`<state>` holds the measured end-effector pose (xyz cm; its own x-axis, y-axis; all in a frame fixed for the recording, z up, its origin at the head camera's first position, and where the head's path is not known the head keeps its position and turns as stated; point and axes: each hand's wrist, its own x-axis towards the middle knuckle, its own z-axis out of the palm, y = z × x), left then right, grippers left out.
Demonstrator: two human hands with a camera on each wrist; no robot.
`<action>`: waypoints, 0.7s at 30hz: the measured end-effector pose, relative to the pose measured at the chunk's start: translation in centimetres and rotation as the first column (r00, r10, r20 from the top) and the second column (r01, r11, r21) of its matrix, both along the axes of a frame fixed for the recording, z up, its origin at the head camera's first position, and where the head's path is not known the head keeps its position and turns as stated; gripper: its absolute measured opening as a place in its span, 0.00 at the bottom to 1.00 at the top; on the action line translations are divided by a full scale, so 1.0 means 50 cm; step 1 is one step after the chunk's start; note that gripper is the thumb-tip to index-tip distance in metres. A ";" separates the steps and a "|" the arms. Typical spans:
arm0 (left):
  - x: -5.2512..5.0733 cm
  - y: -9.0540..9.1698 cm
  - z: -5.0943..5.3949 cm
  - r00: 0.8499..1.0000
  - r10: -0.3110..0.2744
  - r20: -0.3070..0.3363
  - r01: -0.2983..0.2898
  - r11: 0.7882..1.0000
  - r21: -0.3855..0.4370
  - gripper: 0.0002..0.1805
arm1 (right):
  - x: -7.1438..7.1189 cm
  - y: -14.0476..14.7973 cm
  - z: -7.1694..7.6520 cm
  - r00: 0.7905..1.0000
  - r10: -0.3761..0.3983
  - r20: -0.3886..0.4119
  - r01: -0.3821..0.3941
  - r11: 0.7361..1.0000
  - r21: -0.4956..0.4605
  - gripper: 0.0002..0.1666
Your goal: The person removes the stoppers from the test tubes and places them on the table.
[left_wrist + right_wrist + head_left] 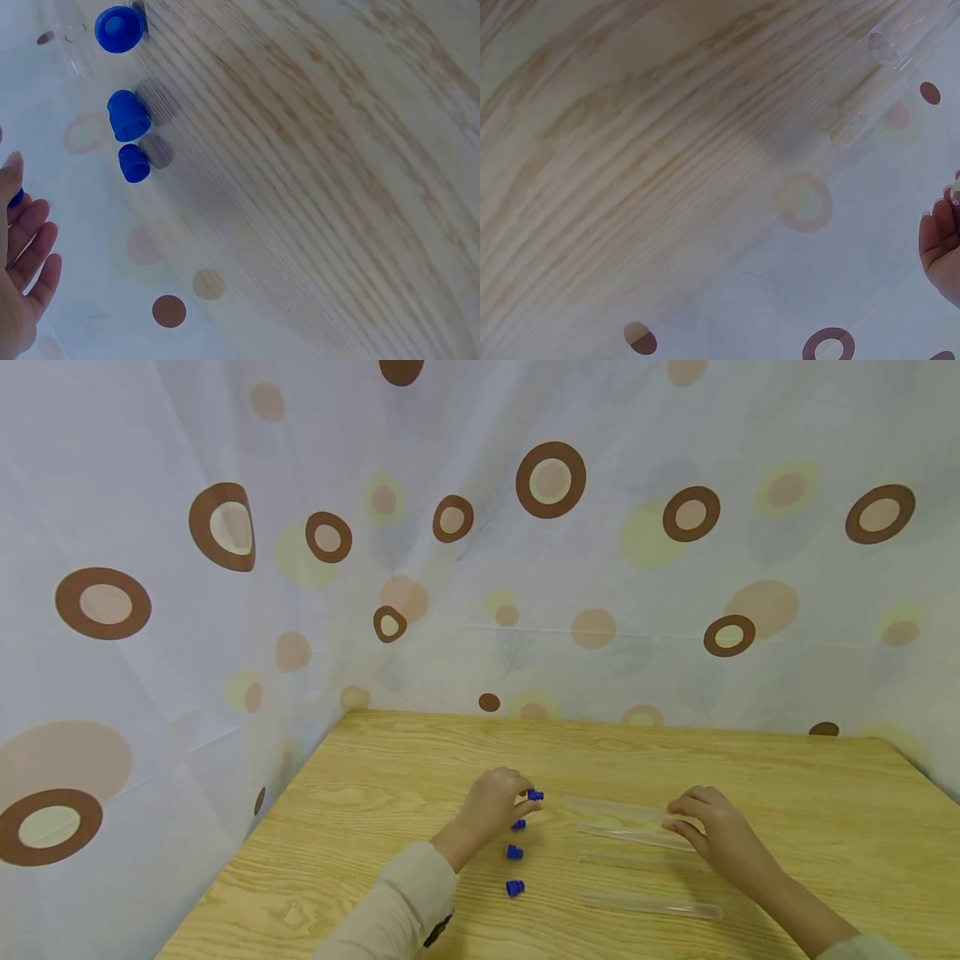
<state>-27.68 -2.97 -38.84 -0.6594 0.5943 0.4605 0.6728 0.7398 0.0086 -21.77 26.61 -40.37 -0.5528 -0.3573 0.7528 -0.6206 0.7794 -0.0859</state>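
Note:
My left hand [491, 806] pinches a small blue tube cap [535, 795] between thumb and fingers, just above the table. Three more blue caps, among them the middle cap [515, 852], lie in a column beside and below that hand; they also show as blue caps [129, 116] in the left wrist view. Across a short gap, my right hand [720, 831] holds the right end of the farthest clear test tube [615, 807] with thumb and fingertips. That tube's left end points towards the pinched cap, apart from it. In the right wrist view only part of the hand [943, 244] shows.
More clear tubes lie roughly parallel on the wooden table [360, 860], the nearest tube [652, 906] towards me. A white curtain [480, 568] with brown and yellow circles hangs behind and along the left side of the table.

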 end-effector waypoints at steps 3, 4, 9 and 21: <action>-0.004 -0.004 -0.002 1.000 0.018 0.014 -0.018 1.000 -0.006 0.13 | -0.002 0.001 -0.002 1.000 -0.013 0.001 0.013 1.000 0.003 0.16; -0.005 -0.005 -0.003 1.000 0.019 0.018 -0.019 1.000 -0.003 0.13 | -0.002 0.002 -0.002 1.000 -0.017 0.001 0.017 1.000 0.003 0.16; -0.013 -0.012 -0.008 1.000 0.015 0.009 -0.015 1.000 0.008 0.12 | -0.006 0.002 -0.003 0.999 -0.038 0.016 0.038 0.999 0.003 0.16; -0.030 -0.016 -0.012 0.998 0.052 0.037 -0.051 0.999 -0.010 0.13 | -0.020 0.006 -0.003 0.997 -0.074 0.024 0.074 0.997 0.009 0.15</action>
